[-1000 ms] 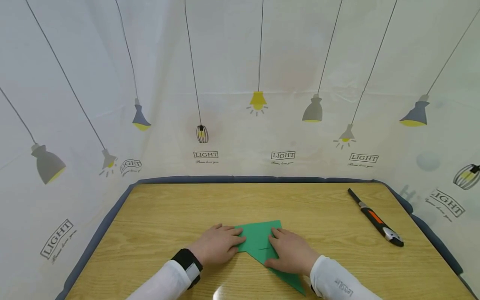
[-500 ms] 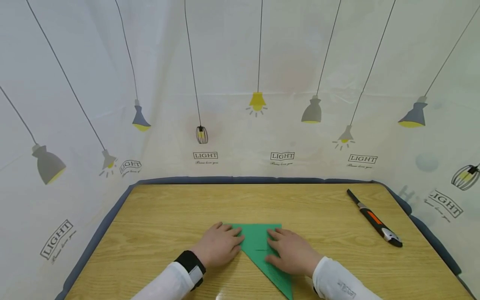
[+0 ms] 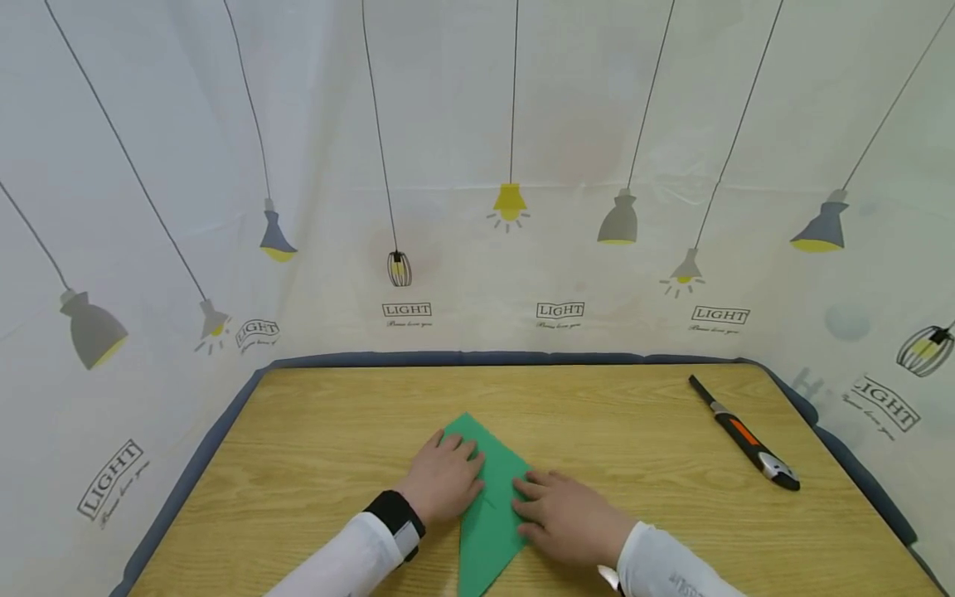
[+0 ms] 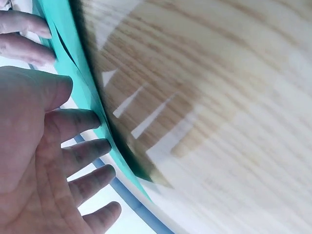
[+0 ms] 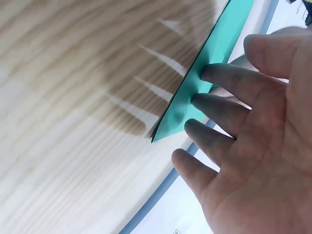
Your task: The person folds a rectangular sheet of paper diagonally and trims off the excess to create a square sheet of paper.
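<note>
A folded sheet of green paper (image 3: 492,489) lies on the wooden table, its long shape running from a far tip down to the near edge of the head view. My left hand (image 3: 446,479) rests on its left side with fingers extended. From the right, the fingertips of my right hand (image 3: 563,512) touch the paper's right edge. Both wrist views show straight, slightly spread fingers against the green paper (image 5: 214,73); a dark slit between its layers appears in the left wrist view, beside my left hand (image 4: 53,141).
A black and orange utility knife (image 3: 746,435) lies at the table's right side. Dark blue edging (image 3: 462,359) borders the wooden table (image 3: 336,406). A white curtain (image 3: 448,124) printed with lamps hangs behind and at both sides.
The green paper has turned clockwise, its top edge now a pointed tip at the far left. Both hands have moved with it, the left slightly forward and the right slightly nearer.
</note>
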Motion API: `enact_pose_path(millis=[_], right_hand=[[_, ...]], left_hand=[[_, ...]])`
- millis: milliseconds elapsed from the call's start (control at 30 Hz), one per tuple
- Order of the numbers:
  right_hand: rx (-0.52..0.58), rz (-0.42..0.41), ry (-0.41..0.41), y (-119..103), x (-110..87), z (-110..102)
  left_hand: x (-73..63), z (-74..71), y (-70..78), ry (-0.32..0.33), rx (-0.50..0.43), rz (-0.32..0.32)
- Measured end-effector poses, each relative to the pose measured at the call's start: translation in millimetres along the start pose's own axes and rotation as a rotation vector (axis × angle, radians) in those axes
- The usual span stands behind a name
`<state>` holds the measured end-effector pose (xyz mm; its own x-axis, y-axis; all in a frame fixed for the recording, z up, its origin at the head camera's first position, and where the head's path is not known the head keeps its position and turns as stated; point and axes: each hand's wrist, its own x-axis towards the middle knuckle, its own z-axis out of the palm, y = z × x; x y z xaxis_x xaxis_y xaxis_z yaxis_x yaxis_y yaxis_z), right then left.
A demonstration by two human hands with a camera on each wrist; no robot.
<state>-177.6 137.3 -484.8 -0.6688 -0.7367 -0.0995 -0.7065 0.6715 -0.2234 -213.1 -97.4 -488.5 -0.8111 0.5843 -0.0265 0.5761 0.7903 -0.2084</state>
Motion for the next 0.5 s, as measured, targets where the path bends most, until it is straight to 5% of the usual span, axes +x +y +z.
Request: enact_pose_path(millis=[300, 500], right_hand=[[0.030, -0.063, -0.001, -3, 9.2, 9], [0.066, 0.035, 0.018, 20, 17.2, 1]], left_hand=[[9.0, 2.8, -0.1, -0.044, -0.022, 0.015], [14.0, 7.7, 0.3, -0.124, -0.108, 0.067]])
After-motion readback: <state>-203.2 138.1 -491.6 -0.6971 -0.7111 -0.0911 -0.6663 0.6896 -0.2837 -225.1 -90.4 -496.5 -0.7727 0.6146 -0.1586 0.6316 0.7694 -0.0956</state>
